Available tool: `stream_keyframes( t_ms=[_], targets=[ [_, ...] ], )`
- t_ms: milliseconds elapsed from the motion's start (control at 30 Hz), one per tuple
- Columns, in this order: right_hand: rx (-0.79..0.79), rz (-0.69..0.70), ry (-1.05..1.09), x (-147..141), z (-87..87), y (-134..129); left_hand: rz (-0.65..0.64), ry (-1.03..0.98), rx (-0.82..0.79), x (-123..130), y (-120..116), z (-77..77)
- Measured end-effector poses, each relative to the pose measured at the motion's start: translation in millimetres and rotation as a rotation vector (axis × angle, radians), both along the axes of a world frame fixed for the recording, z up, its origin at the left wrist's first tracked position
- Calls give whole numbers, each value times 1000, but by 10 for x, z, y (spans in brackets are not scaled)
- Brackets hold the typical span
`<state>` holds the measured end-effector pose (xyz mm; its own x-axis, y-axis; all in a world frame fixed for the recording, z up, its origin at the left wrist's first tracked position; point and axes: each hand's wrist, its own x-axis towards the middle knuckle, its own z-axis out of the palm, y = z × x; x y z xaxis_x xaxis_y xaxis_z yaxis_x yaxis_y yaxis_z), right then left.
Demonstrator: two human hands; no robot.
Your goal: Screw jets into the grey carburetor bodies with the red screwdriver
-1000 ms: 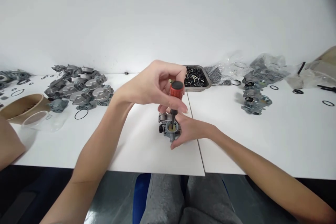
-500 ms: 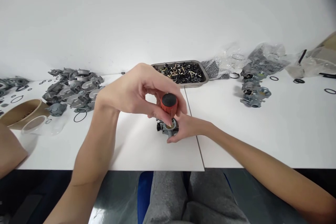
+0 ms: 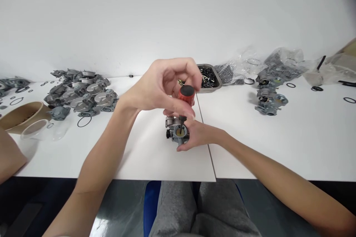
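In my left hand [image 3: 164, 85] is a screwdriver [image 3: 186, 94] with a red and black handle, held between thumb and fingers. Its dark shaft points down into the round bore of a carburetor [image 3: 174, 132], where a brass-coloured part shows. My right hand [image 3: 196, 134] grips the carburetor from the right and steadies it on the white table [image 3: 150, 155]. The screwdriver's tip is inside the bore, so I cannot tell exactly what it touches. The fingers of my right hand behind the carburetor are partly hidden.
A metal tray [image 3: 219, 79] of small black and brass parts stands behind my hands. Grey carburetors [image 3: 83, 96] are heaped at left beside a tan bowl [image 3: 41, 113] and a clear cup [image 3: 36, 129]. More carburetors [image 3: 271, 100] stand right. Another person's arm [image 3: 9, 155] rests far left.
My left hand has shifted slightly up and right, its fingers loosened around the handle, and the screwdriver tilts more. The shaft and bore now show. My right hand stays on the carburetor.
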<state>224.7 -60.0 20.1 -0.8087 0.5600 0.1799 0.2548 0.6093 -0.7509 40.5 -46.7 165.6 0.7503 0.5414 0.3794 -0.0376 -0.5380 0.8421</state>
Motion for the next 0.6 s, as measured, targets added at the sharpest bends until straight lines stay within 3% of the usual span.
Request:
stream_keyframes(
  t_ms=[167,400,600],
  targets=[
    [-13,-2,-6,4,-5,-3,-24,-53,-5,-9,29,-52],
    [-82,27,3,15,-3,10,-19,204,-7,-228,-63,158],
    [-48,-9,-20,-3,23,0,21,129,2,-173,-65,183]
  ],
)
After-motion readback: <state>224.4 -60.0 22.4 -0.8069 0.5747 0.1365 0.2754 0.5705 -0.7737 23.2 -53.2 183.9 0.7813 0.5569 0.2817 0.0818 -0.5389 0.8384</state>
